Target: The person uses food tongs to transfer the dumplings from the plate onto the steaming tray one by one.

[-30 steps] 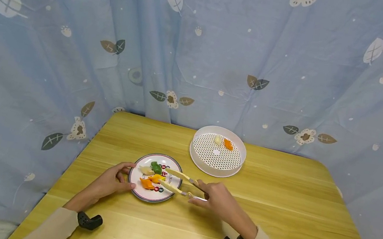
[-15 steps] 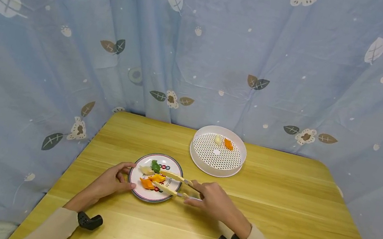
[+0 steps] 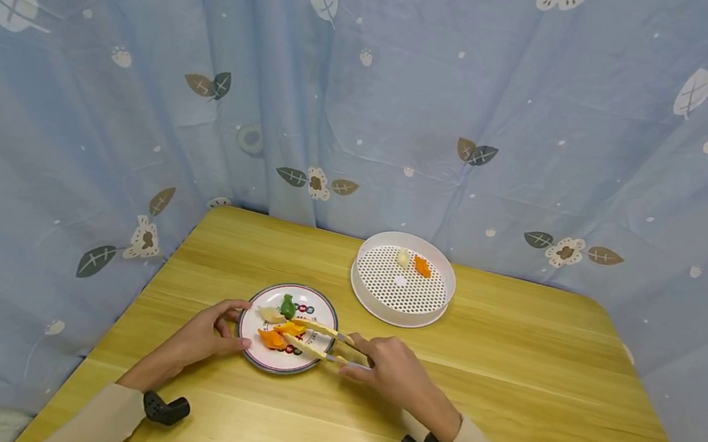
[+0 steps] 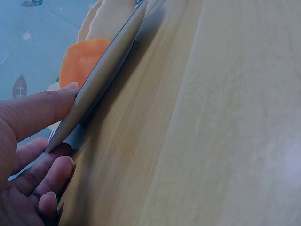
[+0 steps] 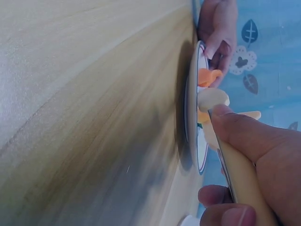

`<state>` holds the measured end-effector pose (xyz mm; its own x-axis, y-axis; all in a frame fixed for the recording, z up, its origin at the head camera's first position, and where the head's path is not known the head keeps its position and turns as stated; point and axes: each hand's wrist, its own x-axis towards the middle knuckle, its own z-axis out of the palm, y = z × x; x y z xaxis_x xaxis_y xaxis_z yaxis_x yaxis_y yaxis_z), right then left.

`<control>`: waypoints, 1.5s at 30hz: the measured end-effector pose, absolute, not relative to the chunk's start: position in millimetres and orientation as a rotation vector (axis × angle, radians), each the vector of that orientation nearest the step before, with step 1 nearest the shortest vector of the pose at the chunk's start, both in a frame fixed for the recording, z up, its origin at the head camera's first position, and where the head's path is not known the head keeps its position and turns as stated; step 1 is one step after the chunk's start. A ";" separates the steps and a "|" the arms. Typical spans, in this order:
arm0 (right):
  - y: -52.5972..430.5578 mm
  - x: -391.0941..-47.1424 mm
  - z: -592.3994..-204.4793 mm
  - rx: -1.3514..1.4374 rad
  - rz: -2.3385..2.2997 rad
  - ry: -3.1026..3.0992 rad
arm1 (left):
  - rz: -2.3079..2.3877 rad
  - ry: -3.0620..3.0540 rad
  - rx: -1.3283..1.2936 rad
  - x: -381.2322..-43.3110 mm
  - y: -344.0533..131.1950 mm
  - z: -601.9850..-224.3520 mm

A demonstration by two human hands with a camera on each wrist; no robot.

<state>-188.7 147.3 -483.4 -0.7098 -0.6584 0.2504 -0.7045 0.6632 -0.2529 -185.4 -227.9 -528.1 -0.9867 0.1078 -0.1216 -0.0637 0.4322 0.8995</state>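
My left hand point(image 3: 203, 336) grips the left rim of a white plate point(image 3: 324, 311) with a coloured edge. In the left wrist view the thumb point(image 4: 42, 110) lies on top and the fingers are underneath. On the plate are dumpling-shaped pieces: white point(image 3: 270, 314), green point(image 3: 288, 308), yellow point(image 3: 290, 328) and orange point(image 3: 269, 339). My right hand point(image 3: 396, 371) holds pale-tipped tongs point(image 3: 318, 327) low over the plate from the right. Their spread tips stand around the yellow piece. The right wrist view shows the thumb on one arm of the tongs point(image 5: 240, 176).
Behind the plate, to the right, stands a round white perforated tray point(image 3: 396, 317). A small white piece point(image 3: 403, 258) and an orange piece point(image 3: 422, 266) lie in it. A blue patterned curtain point(image 3: 400, 105) hangs behind the wooden table point(image 3: 545, 375).
My right hand has moved slightly left, bringing the tongs' tips further over the plate around the yellow piece. The green piece has shifted slightly. My left hand and the plate have stayed put.
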 end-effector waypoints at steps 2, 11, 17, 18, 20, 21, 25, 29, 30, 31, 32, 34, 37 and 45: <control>147.4 -188.5 -483.7 1.128 0.508 -2.733 | 1.591 2.519 0.040 -185.3 -227.9 -528.2; 150.6 -185.8 -482.8 1.107 0.562 -2.719 | 1.597 2.511 0.019 -186.4 -227.5 -527.9; 155.8 -183.9 -477.0 1.063 0.611 -2.697 | 1.602 2.508 0.025 -185.9 -227.3 -525.5; 156.7 -183.6 -475.9 1.063 0.617 -2.692 | 1.602 2.507 0.025 -185.8 -227.1 -525.1; 158.7 -183.0 -473.9 1.068 0.627 -2.678 | 1.594 2.514 0.025 -185.8 -226.9 -524.8; 159.8 -183.1 -473.3 1.071 0.634 -2.669 | 1.591 2.516 0.024 -186.0 -226.9 -524.7; 164.0 -183.7 -470.8 1.080 0.645 -2.631 | 1.586 2.521 0.018 -186.5 -226.7 -524.8; 167.9 -185.4 -468.2 1.072 0.650 -2.610 | 1.587 2.523 0.023 -186.3 -226.7 -524.3; 168.8 -185.9 -467.4 1.066 0.655 -2.612 | 1.588 2.521 0.025 -186.1 -226.8 -524.2; 169.7 -186.3 -466.4 1.057 0.659 -2.618 | 1.588 2.521 0.028 -186.0 -226.8 -524.0; 170.8 -187.1 -465.7 1.048 0.661 -2.624 | 1.586 2.522 0.028 -185.8 -226.8 -523.9; 173.0 -188.7 -464.3 1.027 0.670 -2.639 | 1.586 2.521 0.029 -185.5 -227.0 -523.8; 176.6 -191.1 -462.7 0.998 0.691 -2.652 | 1.587 2.518 0.033 -185.3 -227.1 -524.2; 186.2 -199.1 -460.9 0.932 0.737 -2.687 | 1.608 2.513 0.061 -183.8 -227.1 -524.3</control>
